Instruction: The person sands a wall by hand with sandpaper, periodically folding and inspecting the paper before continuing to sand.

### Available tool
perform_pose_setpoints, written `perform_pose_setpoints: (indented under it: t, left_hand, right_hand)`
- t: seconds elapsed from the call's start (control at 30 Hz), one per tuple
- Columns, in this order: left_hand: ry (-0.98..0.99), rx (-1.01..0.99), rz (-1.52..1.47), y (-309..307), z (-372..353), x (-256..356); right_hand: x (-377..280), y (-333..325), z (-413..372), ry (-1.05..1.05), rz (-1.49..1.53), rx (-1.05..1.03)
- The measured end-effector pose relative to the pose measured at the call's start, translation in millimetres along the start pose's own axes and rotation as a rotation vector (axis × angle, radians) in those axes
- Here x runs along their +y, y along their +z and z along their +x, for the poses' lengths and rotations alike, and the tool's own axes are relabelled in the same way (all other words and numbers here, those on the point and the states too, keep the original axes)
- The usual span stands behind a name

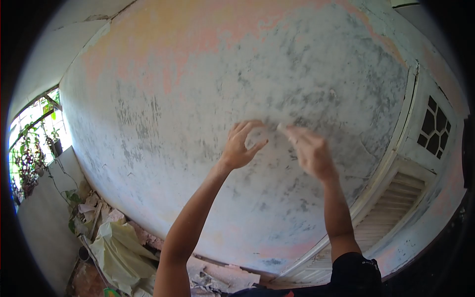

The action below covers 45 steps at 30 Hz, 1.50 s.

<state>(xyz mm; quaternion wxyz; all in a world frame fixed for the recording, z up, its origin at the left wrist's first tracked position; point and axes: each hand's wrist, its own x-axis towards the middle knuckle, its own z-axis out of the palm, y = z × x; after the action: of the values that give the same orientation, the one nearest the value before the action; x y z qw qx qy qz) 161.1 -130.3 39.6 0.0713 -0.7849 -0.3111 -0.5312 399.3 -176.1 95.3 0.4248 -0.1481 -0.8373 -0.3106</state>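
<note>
Both my arms are raised in front of a worn wall (198, 99) with grey, white and pink patches. My left hand (243, 143) is near the middle of the view, its fingers curved and apart from the thumb, with nothing in it. To its right, my right hand (311, 148) is slightly blurred, its fingers pointing up and left. A small whitish thing (282, 128) shows at its fingertips; what it is cannot be made out. The two hands are apart. Whether either touches the wall is unclear.
A louvred white door (396, 193) with a patterned vent (434, 127) stands at the right. At the left are plants (29, 158) by a bright opening and a low wall (44, 218). A pale yellow sheet (121, 252) and debris (217, 277) lie along the wall's base.
</note>
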Motion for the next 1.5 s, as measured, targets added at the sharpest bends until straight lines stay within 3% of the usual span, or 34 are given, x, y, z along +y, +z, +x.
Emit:
perform_pose_setpoints:
  t: [0.03, 0.1, 0.13, 0.2, 0.37, 0.47, 0.57, 0.63, 0.67, 0.73, 0.77, 0.83, 0.87, 0.93, 0.97, 1.0, 1.07, 1.17, 1.2, 1.23, 1.3, 1.33, 1.37, 1.43, 1.5]
  left_hand:
    - [0.013, 0.008, 0.0, -0.7, 11.7, -0.8]
    - [0.015, 0.079, 0.396, -0.4, 29.6, 1.5]
    - [0.018, 0.084, 0.395, 2.7, 36.5, -2.8]
    - [-0.006, -0.058, 0.489, 11.6, 44.0, -16.4]
    - [-0.026, -0.08, 0.615, 20.2, 36.7, -30.8]
    - [-0.015, -0.077, 0.642, 19.9, 28.4, -45.1]
    - [-0.011, -0.085, 0.669, 16.6, 19.2, -57.1]
    - [-0.009, -0.101, 0.672, 14.7, 14.1, -58.6]
    - [-0.026, -0.12, 0.678, 11.9, 10.5, -58.9]
    - [-0.034, -0.136, 0.689, 4.1, 8.5, -61.9]
    - [-0.034, -0.157, 0.694, 1.9, 7.5, -63.6]
    - [-0.023, -0.179, 0.695, -0.2, 7.2, -64.0]
    - [-0.04, -0.189, 0.703, 0.7, 7.0, -62.3]
    - [-0.056, -0.2, 0.708, -0.3, 7.1, -62.5]
    - [-0.064, -0.189, 0.701, 0.4, 7.7, -63.0]
    - [-0.074, -0.182, 0.689, 3.5, 6.5, -61.9]
    - [-0.079, -0.18, 0.667, 3.5, 6.1, -58.9]
    - [-0.085, -0.19, 0.673, -3.7, 3.9, -50.8]
    - [-0.089, -0.201, 0.686, -6.1, 0.6, -46.0]
    - [-0.094, -0.2, 0.679, -9.9, -2.5, -39.7]
    - [-0.184, -0.289, 0.528, -19.6, -8.7, -31.1]
    - [-0.191, -0.293, 0.518, -20.3, -15.6, -33.4]
    - [-0.226, -0.27, 0.514, -22.1, -24.3, -40.3]
    - [-0.253, -0.243, 0.518, -30.8, -32.9, -52.7]
    - [-0.316, -0.278, 0.528, -40.1, -38.5, -60.5]
  right_hand:
    - [16.6, -9.8, 12.8, -0.022, -0.116, 0.08]
    - [46.1, -25.5, 43.4, -0.005, -0.297, 0.259]
    - [59.8, -30.1, 60.7, 0.031, -0.363, 0.355]
    - [96.6, -34.3, 92.4, 0.022, -0.589, 0.473]
    - [159.9, -26.0, 163.8, -0.035, -0.997, 0.551]
    - [180.9, -16.4, 203.2, 0.012, -1.087, 0.549]
    - [169.6, 17.0, 234.5, 0.077, -0.826, 0.536]
    - [151.1, 67.3, 230.5, -0.146, -0.611, 0.476]
    - [143.5, 79.1, 227.6, -0.134, -0.615, 0.472]
    - [134.6, 90.0, 229.7, -0.531, -0.594, 0.308]
    - [139.7, 74.7, 231.2, -0.525, -0.603, 0.309]
    - [159.4, 27.7, 235.3, -0.09, -0.552, 0.412]
    - [167.2, 25.1, 236.3, -0.086, -0.56, 0.411]
    - [178.1, 30.8, 234.2, -0.016, -0.751, 0.678]
    - [165.4, 41.7, 233.3, -0.014, -0.756, 0.672]
    - [150.3, 61.7, 230.0, -0.163, -0.708, 0.573]
    - [139.3, 78.9, 213.4, -0.283, -0.45, 0.17]
    - [169.6, 22.9, 226.3, -0.262, -0.57, 0.308]
    - [177.7, 13.9, 223.9, -0.073, -0.604, 0.445]
    - [175.1, 18.2, 225.2, -0.076, -0.603, 0.438]
    - [165.2, 41.7, 230.1, -0.082, -0.751, 0.639]
    - [144.0, 59.5, 223.5, -0.212, -0.555, 0.549]
    - [127.8, 75.2, 214.3, -0.211, -0.553, 0.535]
    - [109.6, 92.4, 206.3, -0.426, -0.367, 0.139]
    - [128.9, 54.0, 212.3, -0.308, -0.394, 0.229]
